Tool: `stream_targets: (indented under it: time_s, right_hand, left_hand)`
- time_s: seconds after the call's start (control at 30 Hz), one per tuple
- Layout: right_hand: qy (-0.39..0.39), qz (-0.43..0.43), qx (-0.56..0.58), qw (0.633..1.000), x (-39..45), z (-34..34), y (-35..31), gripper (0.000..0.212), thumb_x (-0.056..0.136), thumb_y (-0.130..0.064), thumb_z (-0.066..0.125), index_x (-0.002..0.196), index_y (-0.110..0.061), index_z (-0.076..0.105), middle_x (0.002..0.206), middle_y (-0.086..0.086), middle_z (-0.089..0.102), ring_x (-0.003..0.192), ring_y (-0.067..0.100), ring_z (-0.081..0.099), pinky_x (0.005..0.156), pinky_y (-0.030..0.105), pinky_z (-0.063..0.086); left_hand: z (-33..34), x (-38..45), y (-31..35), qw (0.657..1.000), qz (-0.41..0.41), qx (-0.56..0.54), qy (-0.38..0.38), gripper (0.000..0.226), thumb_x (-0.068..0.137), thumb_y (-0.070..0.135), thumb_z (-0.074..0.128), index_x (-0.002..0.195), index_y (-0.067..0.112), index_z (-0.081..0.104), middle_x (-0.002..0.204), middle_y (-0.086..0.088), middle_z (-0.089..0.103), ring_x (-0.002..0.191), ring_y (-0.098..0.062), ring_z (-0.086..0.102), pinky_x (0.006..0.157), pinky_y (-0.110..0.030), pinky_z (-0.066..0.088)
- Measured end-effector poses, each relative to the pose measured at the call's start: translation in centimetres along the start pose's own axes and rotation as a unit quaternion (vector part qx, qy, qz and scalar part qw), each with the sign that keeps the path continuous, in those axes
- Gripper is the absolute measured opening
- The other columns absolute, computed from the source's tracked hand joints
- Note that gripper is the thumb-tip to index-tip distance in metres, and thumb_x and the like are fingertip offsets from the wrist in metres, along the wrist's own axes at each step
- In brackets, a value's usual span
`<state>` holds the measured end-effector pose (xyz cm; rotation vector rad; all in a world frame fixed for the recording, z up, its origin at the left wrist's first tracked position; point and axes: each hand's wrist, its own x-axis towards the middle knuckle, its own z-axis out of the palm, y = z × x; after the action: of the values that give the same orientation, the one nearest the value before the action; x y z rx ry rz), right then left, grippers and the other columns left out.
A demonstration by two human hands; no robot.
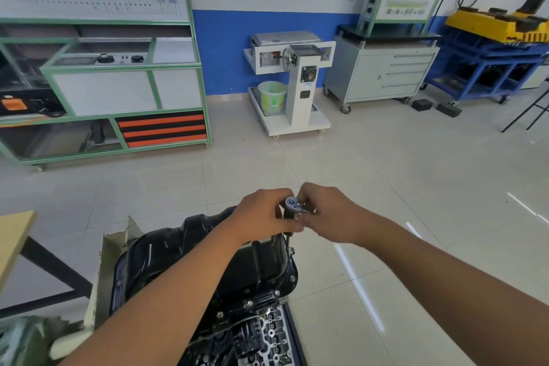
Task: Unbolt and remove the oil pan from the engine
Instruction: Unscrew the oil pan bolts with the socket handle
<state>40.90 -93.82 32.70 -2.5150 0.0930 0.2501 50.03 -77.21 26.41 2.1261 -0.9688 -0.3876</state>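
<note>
Both hands on the ratchet above the oil pan

The left hand [261, 214] and right hand [329, 214] gripped the ratchet [292, 204]; the black oil pan [178, 249] sat bolted on the engine [267, 333].

You are looking down at an oil pan [208, 255] that is showing as glossy black painted metal, catching streaks of light along its smooth pressed curves. Just beyond its far edge, the ratchet [292, 204] is gleaming as polished bright metal. Nearer you than the pan, the engine [267, 336] is showing duller cast metal with rough, uneven faces. Left of the pan, torn cardboard [102, 270] is looking matt and papery. Around the pan, the floor tiles [386, 187] are shining smooth and reflecting light.
</note>
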Motion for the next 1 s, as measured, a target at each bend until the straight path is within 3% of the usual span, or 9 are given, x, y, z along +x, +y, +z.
stream_targets:
  time_s: [0.1,0.2,0.33,0.43,0.57,0.73,0.83,0.9,1.0]
  right_hand:
    - [-0.03,-0.013,-0.114,0.993,-0.1,-1.4,0.4,0.007,0.094,-0.014,0.063,0.095,-0.018,0.059,0.098,0.002,0.064,0.09,0.026,0.063,0.076,0.039,0.052]
    - [0.068,-0.014,-0.319,0.945,-0.1,-0.6,-0.2,0.011,0.095,-0.011,0.055,0.094,-0.022,0.058,0.093,0.003,0.06,0.088,0.028,0.06,0.067,0.033,0.043]
    - [0.014,0.046,-0.198,0.979,-0.8,0.7,-1.2,0.01,0.084,-0.018,0.06,0.082,-0.017,0.051,0.073,0.001,0.06,0.06,0.02,0.057,0.05,0.028,0.041]
    - [-0.031,0.08,-0.051,0.995,-0.6,-0.6,-1.8,0.014,0.074,-0.022,0.076,0.086,-0.017,0.069,0.085,0.003,0.071,0.073,0.02,0.068,0.063,0.032,0.053]
    - [0.108,0.081,-0.312,0.941,0.1,-1.1,-1.2,0.021,0.089,-0.016,0.059,0.102,-0.029,0.069,0.096,-0.003,0.066,0.086,0.024,0.061,0.073,0.032,0.042]
    - [-0.077,0.082,-0.101,0.989,-0.1,-0.9,-2.1,0.029,0.068,-0.035,0.082,0.085,-0.014,0.072,0.077,0.002,0.07,0.069,0.018,0.066,0.056,0.025,0.047]
    - [0.006,0.08,-0.215,0.973,0.8,-1.7,-1.9,0.011,0.079,-0.013,0.067,0.086,-0.021,0.068,0.085,0.0,0.064,0.077,0.022,0.062,0.068,0.031,0.048]
    - [0.076,0.077,-0.336,0.936,1.1,-1.6,-1.6,0.027,0.084,-0.007,0.056,0.096,-0.029,0.067,0.089,-0.002,0.061,0.082,0.024,0.059,0.074,0.033,0.042]
    - [0.032,0.043,-0.251,0.966,1.3,-1.2,-1.4,0.013,0.085,-0.017,0.065,0.098,-0.016,0.065,0.087,0.001,0.062,0.082,0.027,0.063,0.065,0.033,0.047]
  left_hand:
    - [-0.6,0.0,-0.1,0.998,0.002,-0.021,-0.06,0.023,0.072,0.055,0.074,0.094,0.049,0.069,0.093,0.023,0.073,0.089,-0.007,0.069,0.087,-0.044,0.056]
    - [-0.8,-0.1,-0.5,0.997,-0.001,-0.04,-0.066,0.023,0.076,0.046,0.076,0.098,0.039,0.072,0.098,0.018,0.076,0.095,-0.012,0.072,0.094,-0.051,0.056]
    - [-0.2,-0.1,-0.6,0.999,-0.002,-0.038,-0.013,0.025,0.076,0.054,0.072,0.097,0.042,0.069,0.094,0.016,0.075,0.085,-0.019,0.071,0.086,-0.051,0.057]
    - [-0.1,0.2,-0.4,1.0,-0.013,-0.023,0.009,0.029,0.071,0.061,0.073,0.093,0.043,0.069,0.091,0.016,0.074,0.085,-0.015,0.07,0.084,-0.049,0.057]
    - [-0.4,0.3,-0.7,0.999,-0.016,-0.008,-0.036,0.024,0.074,0.051,0.078,0.093,0.042,0.066,0.092,0.018,0.073,0.083,-0.013,0.07,0.084,-0.05,0.057]
    - [0.0,0.1,-0.6,1.0,0.003,-0.004,0.018,0.027,0.067,0.06,0.069,0.092,0.049,0.065,0.083,0.019,0.07,0.07,-0.008,0.063,0.07,-0.036,0.055]
    - [0.0,0.3,-0.9,1.0,-0.003,-0.004,0.005,0.023,0.072,0.051,0.079,0.091,0.043,0.067,0.085,0.025,0.069,0.072,-0.002,0.064,0.07,-0.032,0.051]
    - [-0.1,0.4,-1.1,1.0,-0.004,0.002,-0.017,0.025,0.074,0.049,0.08,0.094,0.041,0.067,0.09,0.026,0.069,0.081,0.003,0.065,0.076,-0.032,0.054]
    - [0.0,0.5,-1.1,1.0,-0.003,0.024,0.01,0.027,0.077,0.051,0.078,0.098,0.039,0.064,0.09,0.02,0.07,0.083,0.003,0.064,0.076,-0.032,0.052]
